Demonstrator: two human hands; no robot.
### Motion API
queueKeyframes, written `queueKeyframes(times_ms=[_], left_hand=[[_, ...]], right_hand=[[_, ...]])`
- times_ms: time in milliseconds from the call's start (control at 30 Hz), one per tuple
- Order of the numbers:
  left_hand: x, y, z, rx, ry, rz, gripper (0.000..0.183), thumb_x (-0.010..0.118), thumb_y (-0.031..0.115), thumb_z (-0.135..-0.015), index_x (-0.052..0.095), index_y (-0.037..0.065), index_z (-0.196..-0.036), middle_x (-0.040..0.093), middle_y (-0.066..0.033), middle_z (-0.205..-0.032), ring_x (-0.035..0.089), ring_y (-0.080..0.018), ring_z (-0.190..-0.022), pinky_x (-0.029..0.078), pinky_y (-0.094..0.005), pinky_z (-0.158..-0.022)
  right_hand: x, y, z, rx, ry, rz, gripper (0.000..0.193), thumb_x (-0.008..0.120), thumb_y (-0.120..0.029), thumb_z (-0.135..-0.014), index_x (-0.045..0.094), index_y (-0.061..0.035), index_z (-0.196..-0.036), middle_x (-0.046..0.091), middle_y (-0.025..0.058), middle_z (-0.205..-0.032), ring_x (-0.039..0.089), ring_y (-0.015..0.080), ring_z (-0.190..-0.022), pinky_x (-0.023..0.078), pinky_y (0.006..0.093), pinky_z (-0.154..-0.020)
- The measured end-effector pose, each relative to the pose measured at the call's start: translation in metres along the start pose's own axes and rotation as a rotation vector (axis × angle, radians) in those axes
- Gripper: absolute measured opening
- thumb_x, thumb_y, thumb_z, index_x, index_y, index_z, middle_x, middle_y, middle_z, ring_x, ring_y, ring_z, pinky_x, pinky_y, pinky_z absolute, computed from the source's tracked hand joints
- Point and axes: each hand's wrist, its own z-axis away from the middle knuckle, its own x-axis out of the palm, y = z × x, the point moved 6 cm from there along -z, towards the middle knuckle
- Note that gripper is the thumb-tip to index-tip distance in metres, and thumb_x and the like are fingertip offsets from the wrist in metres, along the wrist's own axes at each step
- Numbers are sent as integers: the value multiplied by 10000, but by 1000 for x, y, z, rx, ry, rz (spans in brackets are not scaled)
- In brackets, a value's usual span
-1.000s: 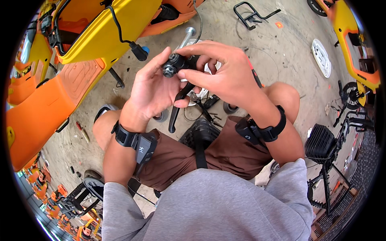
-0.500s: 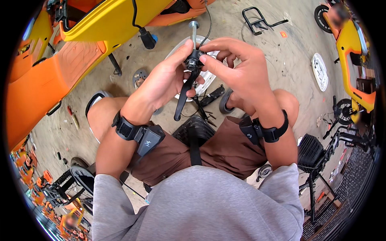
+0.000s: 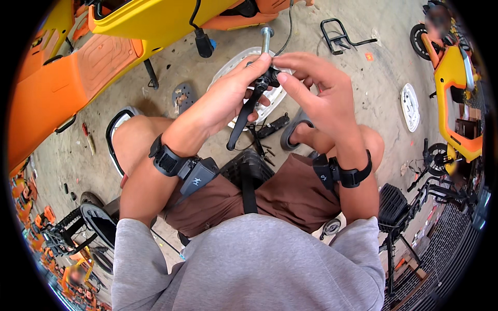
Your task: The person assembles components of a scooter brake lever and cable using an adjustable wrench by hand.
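Left grip [image 3: 231, 85] around black lever [image 3: 244, 116] (right grip [image 3: 327, 88] half-curled alongside)

– Wore what up top?
– Wore a grey shirt [image 3: 249, 264], lightly mottled, with short, wide sleeves [image 3: 136, 249].
– And lower down?
– Wore brown shorts [image 3: 290, 199], creased and loose, plus a grey shoe [image 3: 293, 137].
– Had anything strapped on?
– Had a black band [image 3: 167, 159] round each forearm [image 3: 181, 136], carrying an angular black box [image 3: 203, 172].
– Carried two boxes, then? Marked or plain?
– Carried two, both marked with a small white sign [image 3: 196, 181], clearer on the left box.
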Motion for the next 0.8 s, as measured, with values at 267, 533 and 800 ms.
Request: queueKeyframes(times_ms=[267,533,800], left_hand=[[1,1,-1,11,-28,46,485,470,535,-978,490,145,-1265,539,-4,-1042,558,-135,-878,411,-256,-561],[-2,1,-2,46,-12,-9,486,484,527,-977,478,161,-1296,551,16,-1006,551,-95,-867,416,-226,-544],[1,7,2,-13,-16,-29,531,483,551,-972,460,152,-1321,548,20,-1000,530,-91,-880,414,-244,-607]], right_hand=[[0,-2,3,-26,48,-33,185,743,-41,-800,748,-31,-984,706,54,-1021,548,31,-662,379,192,-530],[1,-5,2,-64,29,112,175,768,-92,-781,744,-27,-942,708,41,-1031,514,45,-535,393,200,-486],[0,-6,2,-2,61,24,170,778,-85,-778,752,-30,-936,713,69,-1048,447,27,-473,355,201,-445]])
